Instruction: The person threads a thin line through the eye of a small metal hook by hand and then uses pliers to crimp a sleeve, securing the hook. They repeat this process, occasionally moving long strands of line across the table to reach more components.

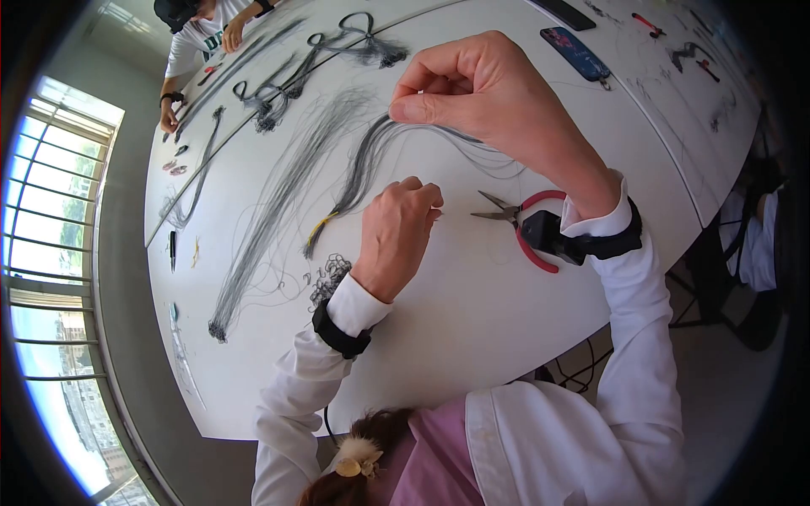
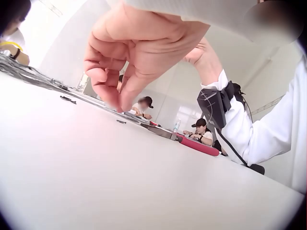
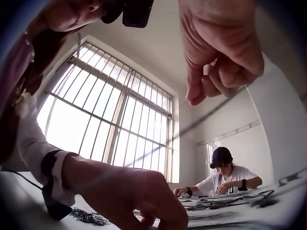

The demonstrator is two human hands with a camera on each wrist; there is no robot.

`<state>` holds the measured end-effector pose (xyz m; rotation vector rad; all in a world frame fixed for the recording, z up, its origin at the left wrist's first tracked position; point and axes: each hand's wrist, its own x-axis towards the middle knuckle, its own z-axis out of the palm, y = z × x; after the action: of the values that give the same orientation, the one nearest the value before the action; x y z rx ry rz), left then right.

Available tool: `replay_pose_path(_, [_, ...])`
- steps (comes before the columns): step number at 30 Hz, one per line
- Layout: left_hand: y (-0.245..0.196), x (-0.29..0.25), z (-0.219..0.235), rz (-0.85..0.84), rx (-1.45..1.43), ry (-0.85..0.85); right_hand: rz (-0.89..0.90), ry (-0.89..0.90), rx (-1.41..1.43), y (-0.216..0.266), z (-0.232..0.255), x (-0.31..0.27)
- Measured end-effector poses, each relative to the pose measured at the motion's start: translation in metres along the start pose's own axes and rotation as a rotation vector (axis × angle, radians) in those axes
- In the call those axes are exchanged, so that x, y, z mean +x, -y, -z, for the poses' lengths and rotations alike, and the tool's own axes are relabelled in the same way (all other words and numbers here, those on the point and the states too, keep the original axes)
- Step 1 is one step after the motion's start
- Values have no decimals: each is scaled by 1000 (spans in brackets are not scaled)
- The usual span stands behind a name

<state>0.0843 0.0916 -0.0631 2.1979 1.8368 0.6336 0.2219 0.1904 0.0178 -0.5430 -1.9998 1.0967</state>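
Raised over the table, the right hand point(image 1: 498, 97) pinches with thumb and forefinger; a dark blurred strand point(image 3: 192, 125) runs straight from it toward the left hand in the right wrist view. Lower down, the left hand point(image 1: 395, 234) has thumb and fingertips drawn together close to the tabletop, on the strand's line; the strand is too thin to see at its fingertips. Behind the hands lies a dark bundle of strands point(image 1: 363, 164) with a yellow tie point(image 1: 317, 228). Red-handled pliers point(image 1: 527, 221) lie with jaws apart, beside the right wrist.
A longer strand bundle point(image 1: 270, 207) lies to the left, and a pile of small dark loops point(image 1: 327, 278) by the left wrist. Farther back are knotted bundles point(image 1: 295, 80) and a phone point(image 1: 574, 52). Another person point(image 1: 202, 38) works across the white table point(image 1: 472, 312).
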Motion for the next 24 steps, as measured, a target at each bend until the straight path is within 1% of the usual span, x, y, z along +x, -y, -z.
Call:
replay_pose_path(2, [-2,1,-2,-1,53,10,-4,5,-19,1,2,0])
replay_pose_path(4, [-2,2,-5,-7,68,16,36,-12,-28,1,3,0])
replay_pose_path(7, [0,2,-9,-23,108,21,49,-44,9,-1,1,1])
replay_pose_path(12, [2,-2,-14,-29,159,-9,32,-10,18,4,0,-2])
replay_pose_path(14, [-1,-6,-6,-29,19,-17,28,4,-8,5,-2,-3])
replay_pose_path(15, [-5,-9,2,-27,15,-33,21,-10,10,4,-4,-4])
replay_pose_path(17, [-14,-17,26,92,-298,-110,-1,-9,16,9,-6,-6])
replay_pose_path(18, [-16,-23,38,134,-318,-159,-43,13,8,13,-7,-6])
replay_pose_path(19, [-18,-29,50,224,-396,-207,-85,39,0,17,-8,-6])
replay_pose_path(20, [-19,-35,58,307,-543,-274,-69,69,-8,19,-11,-7])
replay_pose_path(21, [-18,-42,65,386,-694,-342,-105,87,81,18,-15,-8])
replay_pose_path(22, [-17,-48,72,397,-820,-389,-145,109,166,19,-19,-10])
replay_pose_path(23, [-16,-53,75,406,-834,-428,-133,146,151,22,-22,-11])
replay_pose_path(24, [-16,-56,78,386,-975,-491,-216,170,251,27,-25,-13])
